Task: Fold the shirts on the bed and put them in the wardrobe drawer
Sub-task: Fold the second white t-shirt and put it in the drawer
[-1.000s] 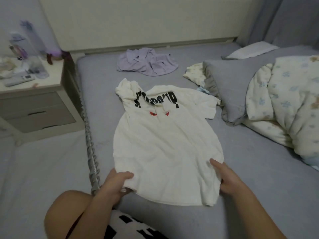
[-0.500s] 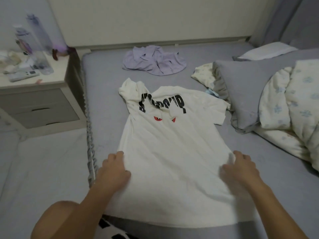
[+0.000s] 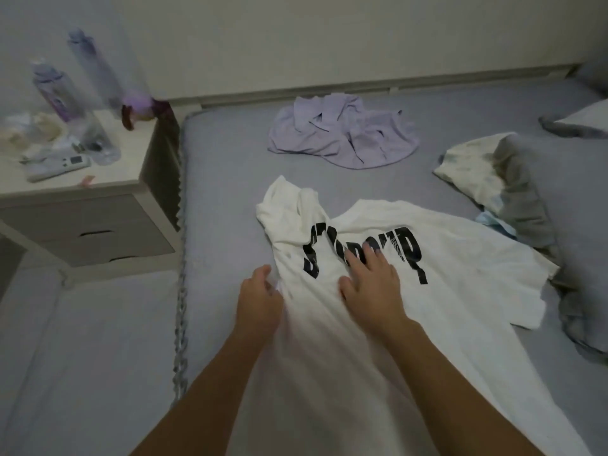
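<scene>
White shirt (image 3: 378, 340) is laid flat on the bed (image 3: 223, 192), print side up, long axis running near to far with the collar at the far end, tilted a bit left. Right hand (image 3: 371, 281) is spread flat, fingers pressing on the black lettering. Left hand (image 3: 260, 301) sits at the shirt's left edge with fingers curled, pinching the fabric there. Crumpled purple shirt (image 3: 342, 136) lies further back on the bed
</scene>
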`<state>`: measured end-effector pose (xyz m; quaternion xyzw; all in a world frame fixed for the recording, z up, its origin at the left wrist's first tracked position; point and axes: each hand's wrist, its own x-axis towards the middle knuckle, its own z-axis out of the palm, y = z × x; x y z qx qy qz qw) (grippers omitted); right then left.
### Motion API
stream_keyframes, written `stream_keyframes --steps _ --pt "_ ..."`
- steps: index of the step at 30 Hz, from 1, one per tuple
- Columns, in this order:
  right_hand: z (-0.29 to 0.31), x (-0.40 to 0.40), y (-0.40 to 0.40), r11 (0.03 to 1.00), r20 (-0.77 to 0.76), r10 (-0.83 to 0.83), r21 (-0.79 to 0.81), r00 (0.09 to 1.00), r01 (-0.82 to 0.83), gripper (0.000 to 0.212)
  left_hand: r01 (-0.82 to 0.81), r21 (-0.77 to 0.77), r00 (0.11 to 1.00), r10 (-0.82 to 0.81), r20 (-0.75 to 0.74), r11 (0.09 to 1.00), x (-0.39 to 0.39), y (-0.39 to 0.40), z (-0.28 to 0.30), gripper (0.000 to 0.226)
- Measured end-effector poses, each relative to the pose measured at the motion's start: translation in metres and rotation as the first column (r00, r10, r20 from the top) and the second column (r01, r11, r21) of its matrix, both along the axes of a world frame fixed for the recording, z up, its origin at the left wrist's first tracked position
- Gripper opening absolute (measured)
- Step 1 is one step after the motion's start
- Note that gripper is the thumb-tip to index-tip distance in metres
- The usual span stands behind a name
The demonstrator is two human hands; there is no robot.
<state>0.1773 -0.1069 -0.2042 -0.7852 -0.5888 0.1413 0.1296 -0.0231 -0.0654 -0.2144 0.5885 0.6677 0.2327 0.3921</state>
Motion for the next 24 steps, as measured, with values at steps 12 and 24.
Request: stream_keyframes --steps 12,24 --pt "-0.039 0.062 0.079 0.992 0.162 -0.072 -0.093 0.984 0.088 0.060 0.037 -0.120 0.745 0.053 0.665 0.992 0.040 0.140 0.005 0.051" --pt "-0.023 0.066 0.067 0.990 0.176 -0.141 0.009 0.974 0.142 0.063 -0.530 -0.406 0.278 0.605 0.746 0.744 -0.094 0.107 -0.007 0.023"
